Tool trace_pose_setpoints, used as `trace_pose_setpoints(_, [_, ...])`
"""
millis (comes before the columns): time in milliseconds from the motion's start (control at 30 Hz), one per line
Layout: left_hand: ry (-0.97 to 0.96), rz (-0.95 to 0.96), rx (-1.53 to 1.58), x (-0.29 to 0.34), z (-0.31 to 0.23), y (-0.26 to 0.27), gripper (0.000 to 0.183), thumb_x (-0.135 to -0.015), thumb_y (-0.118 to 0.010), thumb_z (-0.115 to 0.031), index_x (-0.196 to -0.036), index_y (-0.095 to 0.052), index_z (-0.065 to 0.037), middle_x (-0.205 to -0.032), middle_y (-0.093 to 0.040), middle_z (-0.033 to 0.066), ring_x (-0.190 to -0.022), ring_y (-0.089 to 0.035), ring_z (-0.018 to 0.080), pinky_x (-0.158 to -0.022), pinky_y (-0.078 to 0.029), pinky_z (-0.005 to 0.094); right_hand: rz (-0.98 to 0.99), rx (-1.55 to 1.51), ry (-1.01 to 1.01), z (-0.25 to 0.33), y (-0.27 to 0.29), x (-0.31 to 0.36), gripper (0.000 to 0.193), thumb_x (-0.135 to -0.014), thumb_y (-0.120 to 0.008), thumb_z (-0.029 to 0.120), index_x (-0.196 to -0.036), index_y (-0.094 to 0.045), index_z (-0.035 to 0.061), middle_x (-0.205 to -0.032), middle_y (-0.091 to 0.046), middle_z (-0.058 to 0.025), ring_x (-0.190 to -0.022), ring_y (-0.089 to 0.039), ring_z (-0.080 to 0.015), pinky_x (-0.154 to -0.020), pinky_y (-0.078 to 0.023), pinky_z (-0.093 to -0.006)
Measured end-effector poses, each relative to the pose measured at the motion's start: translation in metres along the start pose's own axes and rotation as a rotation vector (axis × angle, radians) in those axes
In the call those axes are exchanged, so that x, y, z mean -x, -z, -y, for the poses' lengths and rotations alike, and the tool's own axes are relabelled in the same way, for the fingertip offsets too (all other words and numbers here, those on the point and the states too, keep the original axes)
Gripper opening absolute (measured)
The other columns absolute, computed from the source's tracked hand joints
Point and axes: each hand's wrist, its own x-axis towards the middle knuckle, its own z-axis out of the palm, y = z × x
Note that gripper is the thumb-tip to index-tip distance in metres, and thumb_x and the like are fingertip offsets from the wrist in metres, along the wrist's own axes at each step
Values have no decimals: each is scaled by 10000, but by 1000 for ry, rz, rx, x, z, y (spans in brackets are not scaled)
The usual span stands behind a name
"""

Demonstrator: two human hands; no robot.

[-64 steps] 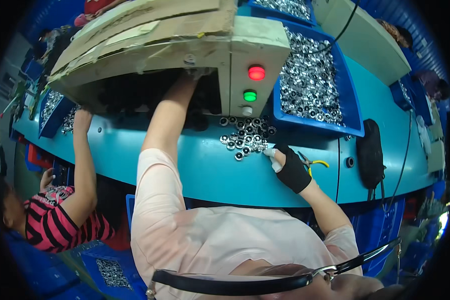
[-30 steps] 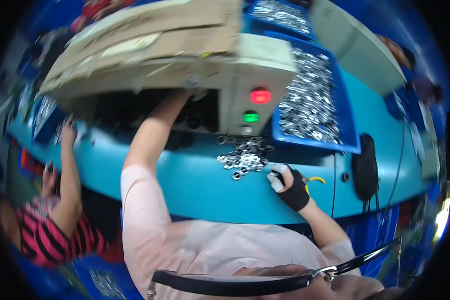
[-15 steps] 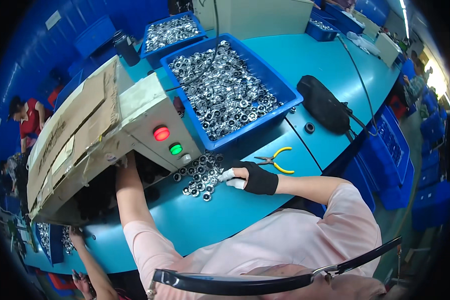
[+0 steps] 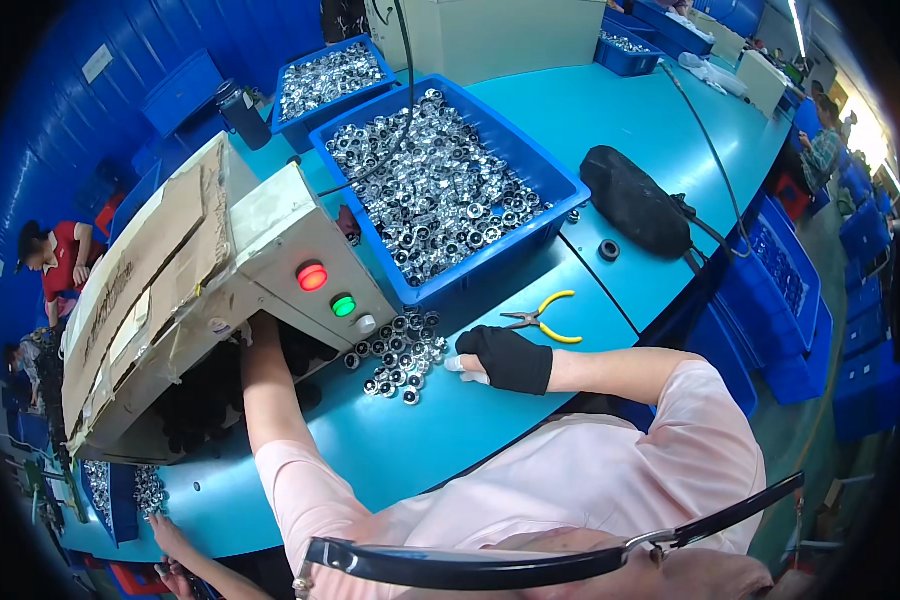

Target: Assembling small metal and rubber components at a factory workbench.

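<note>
My left forearm (image 4: pixel 270 390) reaches into the dark opening of a box-like machine (image 4: pixel 315 235) covered with cardboard. The left hand's fingers are hidden inside it. My right hand (image 4: pixel 505 360), in a black glove with white coverings on the fingertips, rests on the table beside a small heap of shiny ring-shaped metal parts (image 4: pixel 398 358). Its fingers are curled together at the heap's right edge; whether a part is between them is hidden. Yellow-handled pliers (image 4: pixel 545 318) lie open just beyond the right hand.
Behind the heap stands a large blue bin (image 4: pixel 570 205) full of the same parts, with another blue bin (image 4: pixel 335 85) farther back. A red lamp (image 4: pixel 312 276) and a green lamp (image 4: pixel 343 305) glow on the machine. A black pouch (image 4: pixel 635 200) lies right. A co-worker's hand (image 4: pixel 170 537) is lower left.
My right hand's fingers have curled in more, beside the heap. My left arm stays inside the machine. The whole view has shifted slightly, and the co-worker's arm at lower left has moved down.
</note>
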Motion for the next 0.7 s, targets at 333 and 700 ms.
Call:
trace_pose_setpoints(333, [-12,15,18,-3,-9,-3,372,-925,-450,-274,-1246,-487,-88,-1247,-522,131,-1126,-503,292,-951,-398,460,221,34,-140,0,4,6,300,-837,-502,63,-1122,-497,-31,-910,-502,-184,-795,-553,-322,-671,-426,-391])
trace_pose_setpoints(700, [47,-31,394,15,-7,28,346,-939,-432,-239,-1242,-489,-83,-1245,-518,133,-1124,-500,295,-949,-399,465,-35,-294,-132,11,6,2,299,-821,-586,48,-1120,-563,36,-986,-570,-154,-923,-578,-316,-811,-457,-367])
